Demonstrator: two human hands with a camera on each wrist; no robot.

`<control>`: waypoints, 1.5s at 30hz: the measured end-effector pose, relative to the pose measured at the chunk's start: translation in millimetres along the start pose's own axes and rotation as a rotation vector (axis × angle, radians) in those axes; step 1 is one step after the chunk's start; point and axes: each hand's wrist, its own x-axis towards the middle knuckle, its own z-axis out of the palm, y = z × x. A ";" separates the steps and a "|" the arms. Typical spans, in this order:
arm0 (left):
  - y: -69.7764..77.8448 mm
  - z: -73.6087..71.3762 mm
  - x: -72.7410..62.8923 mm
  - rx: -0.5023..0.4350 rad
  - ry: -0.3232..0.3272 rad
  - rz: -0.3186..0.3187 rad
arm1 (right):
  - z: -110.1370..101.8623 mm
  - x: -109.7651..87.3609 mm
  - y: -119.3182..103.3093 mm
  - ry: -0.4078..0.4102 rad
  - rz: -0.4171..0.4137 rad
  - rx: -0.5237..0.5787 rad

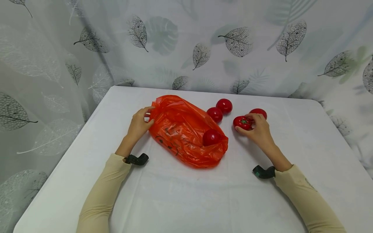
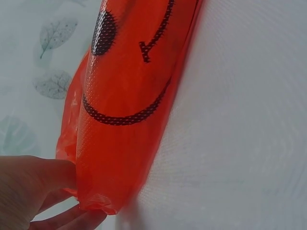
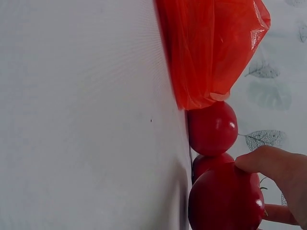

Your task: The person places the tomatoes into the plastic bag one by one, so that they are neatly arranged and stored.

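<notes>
An orange-red plastic bag with a printed face lies on the table, its mouth spread open. My left hand holds the bag's left edge between thumb and fingers; the left wrist view shows the bag's crumpled end there. One tomato sits in the bag near its right end. To the right of the bag, my right hand grips another tomato, its green stem end facing up. In the right wrist view the thumb presses on this tomato. Whether it touches the table is unclear.
Two tomatoes, a nearer one and a farther one, stand just behind the bag's right side. Another tomato is partly hidden behind my right hand. A leaf-patterned curtain hangs beyond the white table.
</notes>
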 end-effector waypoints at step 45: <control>0.0 -2.0 1.0 0.007 0.001 0.006 | 4.9 -12.0 -55.4 -0.013 -0.147 0.175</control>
